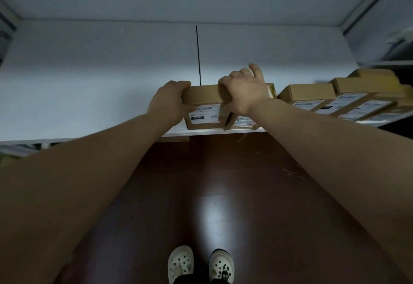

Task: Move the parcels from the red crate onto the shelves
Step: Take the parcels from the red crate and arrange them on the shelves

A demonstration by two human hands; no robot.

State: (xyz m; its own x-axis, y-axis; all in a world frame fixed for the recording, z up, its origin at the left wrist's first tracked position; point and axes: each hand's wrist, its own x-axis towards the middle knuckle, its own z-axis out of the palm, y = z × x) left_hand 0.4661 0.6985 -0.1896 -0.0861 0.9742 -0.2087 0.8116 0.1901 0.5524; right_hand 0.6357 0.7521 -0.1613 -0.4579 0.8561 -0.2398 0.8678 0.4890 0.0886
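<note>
Hands: left hand [166, 102] and right hand [243, 93] clamp the parcel [204, 95] at both ends.
Advice: push parcel squarely back, fully onto shelf [89, 105].

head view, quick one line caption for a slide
The left hand and right hand hold a labelled cardboard parcel at the front edge of a white shelf, beside other parcels.
</note>
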